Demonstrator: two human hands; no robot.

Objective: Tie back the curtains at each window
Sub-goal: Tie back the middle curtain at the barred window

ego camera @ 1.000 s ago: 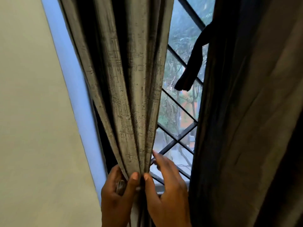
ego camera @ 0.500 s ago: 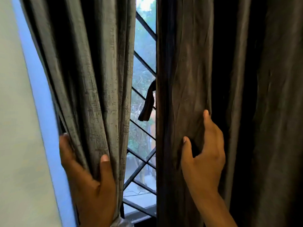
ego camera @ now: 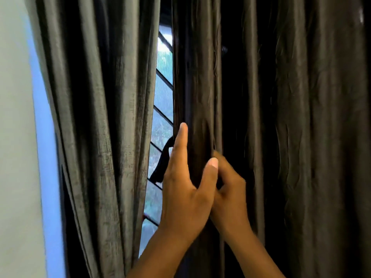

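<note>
Both hands gather the dark right curtain [ego camera: 200,87], left hand [ego camera: 184,189] pinching its edge fold, right hand [ego camera: 228,195] curled into it; bunched folds could slip free before the tie-back strap [ego camera: 162,163] is reached.

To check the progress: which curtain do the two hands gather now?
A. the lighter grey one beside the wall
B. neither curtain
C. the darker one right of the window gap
C: the left hand and the right hand clasp a fold of the darker curtain.
</note>
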